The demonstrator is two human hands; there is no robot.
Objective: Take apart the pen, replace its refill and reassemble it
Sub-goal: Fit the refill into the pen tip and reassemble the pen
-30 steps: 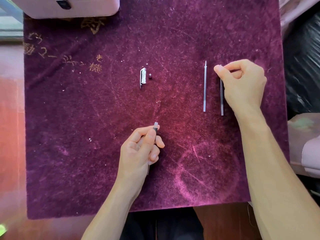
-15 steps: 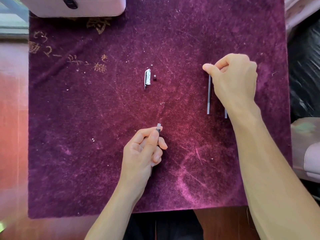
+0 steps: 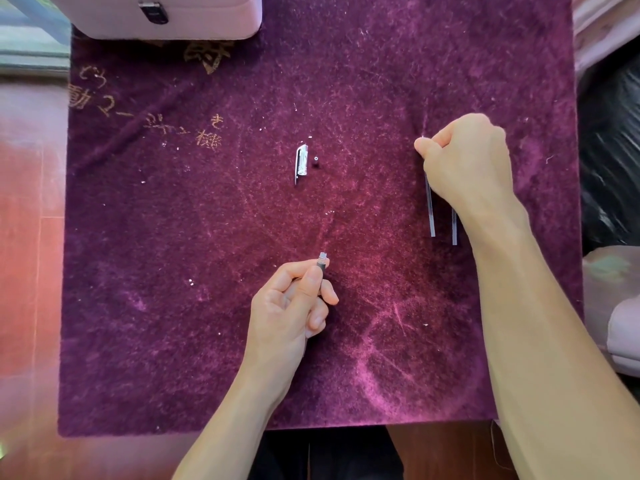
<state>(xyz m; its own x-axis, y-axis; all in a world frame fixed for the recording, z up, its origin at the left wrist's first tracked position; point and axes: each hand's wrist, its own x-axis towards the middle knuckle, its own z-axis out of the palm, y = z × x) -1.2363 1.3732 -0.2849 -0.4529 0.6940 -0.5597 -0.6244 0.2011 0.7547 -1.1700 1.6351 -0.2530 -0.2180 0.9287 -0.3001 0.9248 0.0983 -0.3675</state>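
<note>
Two thin refills lie side by side on the purple cloth (image 3: 173,306), both pointing away from the person, with their near ends sticking out below the right hand (image 3: 467,161). The left refill (image 3: 430,213) is partly covered by that hand, and the fingers are curled down onto its far end; whether it is truly pinched yet cannot be told. The right refill (image 3: 454,226) is mostly hidden under the wrist. Both look like straight, pale grey sticks. The pen barrel (image 3: 322,266) is held in the left hand (image 3: 291,317), well apart from the refills, with its open end pointing up and away. The right hand is by far the nearer one to the refills. A refill would probably be lifted and carried left and toward the person to reach the barrel. The silver clip piece (image 3: 301,164) and a tiny dark part (image 3: 316,162) rest in the middle of the cloth.
</note>
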